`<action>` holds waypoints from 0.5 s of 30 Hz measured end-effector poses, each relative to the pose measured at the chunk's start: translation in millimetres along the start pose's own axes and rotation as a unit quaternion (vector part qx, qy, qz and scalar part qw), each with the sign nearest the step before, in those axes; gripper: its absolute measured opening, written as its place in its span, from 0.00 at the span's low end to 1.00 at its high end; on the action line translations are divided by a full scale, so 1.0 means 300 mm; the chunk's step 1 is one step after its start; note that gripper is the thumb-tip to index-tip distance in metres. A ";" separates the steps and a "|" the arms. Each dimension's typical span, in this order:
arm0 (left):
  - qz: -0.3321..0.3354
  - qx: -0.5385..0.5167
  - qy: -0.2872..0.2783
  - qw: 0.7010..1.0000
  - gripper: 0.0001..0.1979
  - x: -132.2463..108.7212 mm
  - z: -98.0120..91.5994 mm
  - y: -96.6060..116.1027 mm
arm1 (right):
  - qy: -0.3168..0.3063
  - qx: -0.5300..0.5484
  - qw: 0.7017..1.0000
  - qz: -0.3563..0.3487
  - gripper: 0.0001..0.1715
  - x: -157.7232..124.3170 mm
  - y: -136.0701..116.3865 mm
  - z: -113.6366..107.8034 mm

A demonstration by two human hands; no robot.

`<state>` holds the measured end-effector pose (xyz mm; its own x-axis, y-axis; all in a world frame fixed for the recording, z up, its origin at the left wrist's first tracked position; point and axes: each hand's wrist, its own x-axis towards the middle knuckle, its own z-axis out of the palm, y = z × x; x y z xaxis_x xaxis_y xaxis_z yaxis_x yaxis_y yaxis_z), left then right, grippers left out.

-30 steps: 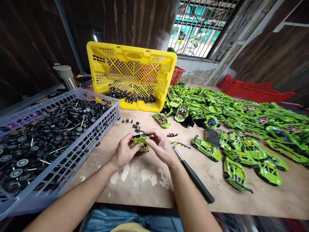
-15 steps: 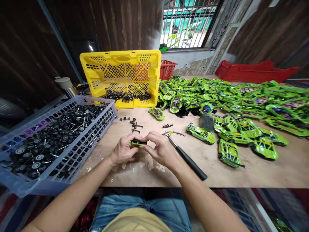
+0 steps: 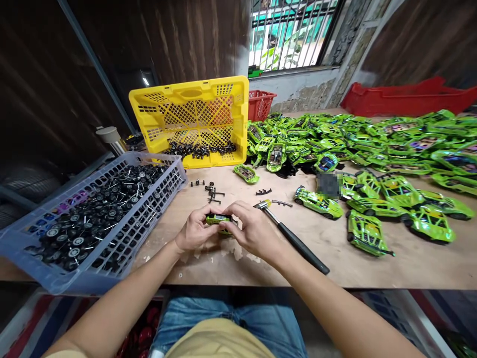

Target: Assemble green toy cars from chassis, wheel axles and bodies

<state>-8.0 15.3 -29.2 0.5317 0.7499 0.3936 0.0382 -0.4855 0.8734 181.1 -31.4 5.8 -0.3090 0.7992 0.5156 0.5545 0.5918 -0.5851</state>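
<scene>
The lavender crate (image 3: pixel 112 258) of black wheels sits at the near left edge of the tabletop (image 3: pixel 372 268). Its right wall lies near the left hand (image 3: pixel 194 232), and a strip of bare board separates the two. At the rear, the yellow crate (image 3: pixel 194 112) stands tilted. Loose axles (image 3: pixel 213 193) lie between it and the hands.

Left hand: fingers curled, clamped on the left end of the green toy car (image 3: pixel 219 219), which is held low over the tabletop near its front edge.

Right hand (image 3: pixel 255 232): fingers closed on the right end of the same car.

The hammer (image 3: pixel 298 242) lies just beside the right hand. Open board follows to its right, bounded by the pile of green cars (image 3: pixel 372 149).
</scene>
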 end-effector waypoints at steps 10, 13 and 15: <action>-0.053 0.028 -0.011 0.998 0.22 0.020 0.021 -0.004 | 0.123 0.154 0.977 0.076 0.06 -0.073 0.071 0.048; -0.064 0.106 -0.040 0.991 0.23 0.019 0.037 0.007 | 0.149 0.242 0.944 0.169 0.13 -0.154 0.113 0.045; -0.037 0.210 -0.074 0.974 0.17 0.024 0.049 0.028 | 0.122 0.216 0.951 0.185 0.22 -0.189 0.125 0.031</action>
<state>8.6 10.2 -23.3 0.6297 0.7320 0.2601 0.4071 -0.5962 0.6920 212.3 -53.4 -51.3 0.0625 0.9440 0.3240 0.2040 0.3057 -0.9300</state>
